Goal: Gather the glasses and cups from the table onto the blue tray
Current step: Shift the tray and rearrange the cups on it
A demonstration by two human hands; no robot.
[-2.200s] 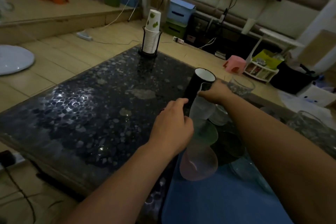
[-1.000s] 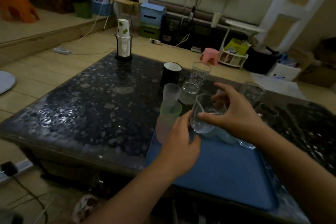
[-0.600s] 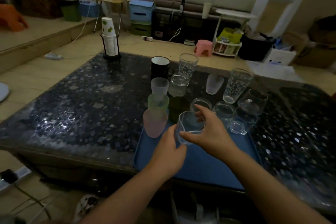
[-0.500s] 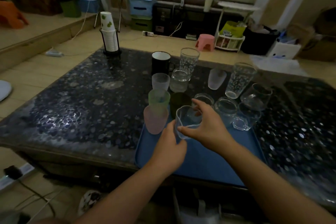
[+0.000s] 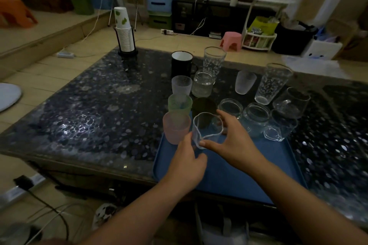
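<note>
A blue tray (image 5: 229, 177) lies on the near edge of the dark pebble-patterned table (image 5: 95, 109). My right hand (image 5: 233, 143) grips a clear wavy-rimmed glass (image 5: 207, 127) over the tray's far left part, and my left hand (image 5: 187, 163) touches its lower side. A pink cup (image 5: 175, 127), green cup (image 5: 179, 103), frosted cup (image 5: 181, 85) and dark cup (image 5: 204, 106) stand beside it. Clear jars (image 5: 256, 119) and tumblers (image 5: 290, 101) crowd the tray's far edge. A black mug (image 5: 181, 63) and tall patterned glasses (image 5: 214, 61) stand farther back.
A stack of paper cups in a black holder (image 5: 124, 34) stands at the table's far left corner. Beyond the table are a pink stool (image 5: 231, 41), storage boxes and cables on the floor. A raised wooden step runs along the left.
My right hand carried the clear wavy glass from the far group toward me and lowered it over the tray. My left hand came up against it. The camera view shifted back and right.
</note>
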